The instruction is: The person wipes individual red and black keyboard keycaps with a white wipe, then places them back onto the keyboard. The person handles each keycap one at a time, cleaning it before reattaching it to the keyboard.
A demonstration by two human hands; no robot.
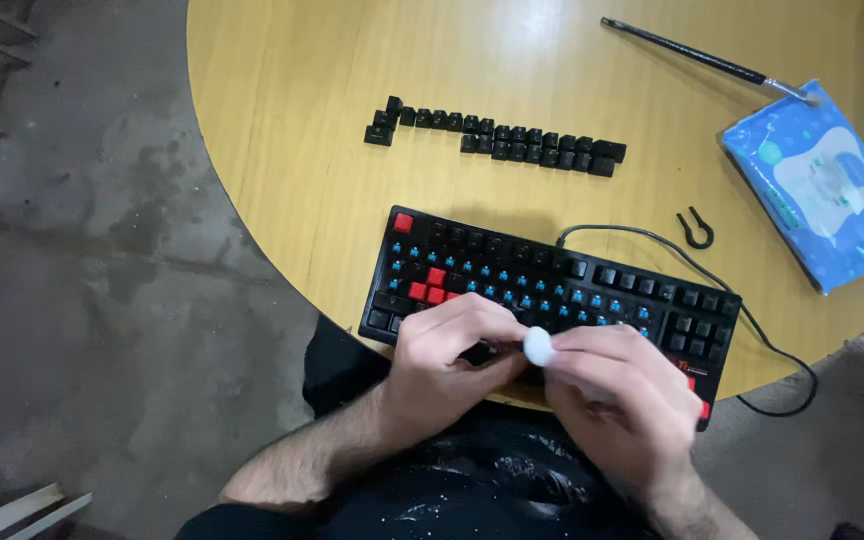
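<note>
A black mechanical keyboard (pixel 592 285) lies at the near edge of a round wooden table (pixel 302 80), many caps off so blue switches show, with a few red caps at its left. My left hand (pixel 447 355) pinches a small dark keycap (pixel 480 350) above the keyboard's front edge. My right hand (pixel 617 395) presses a small white wad, like a wipe or cotton (pixel 539 346), against that cap. Both hands meet over the keyboard's lower middle and hide part of it.
Rows of removed black keycaps (pixel 497 135) lie farther back on the table. A wire keycap puller (pixel 695 228) sits right of centre, a blue wipes packet (pixel 822 185) at the right, and a long thin brush (pixel 702 58) behind it. The keyboard's cable (pixel 752 330) loops right. Concrete floor lies left.
</note>
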